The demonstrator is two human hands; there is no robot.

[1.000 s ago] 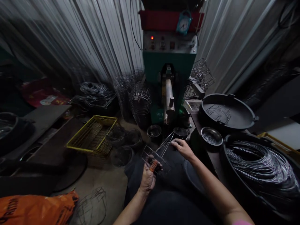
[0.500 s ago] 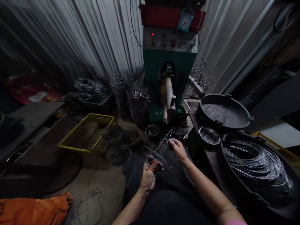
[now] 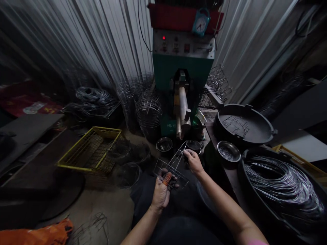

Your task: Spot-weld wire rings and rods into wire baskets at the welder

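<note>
Both of your hands are on one wire frame, held over your lap in front of the green machine. Your left hand grips its near edge, fingers curled shut around it. Your right hand pinches the far rods closed. A small metal bowl sits on the worktop just right of it, beside the tub of coiled wire.

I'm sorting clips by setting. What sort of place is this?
Likely a small wire-goods workshop: a green machine against corrugated walls, coiled wire in a tub, and stacked wire baskets.
</note>
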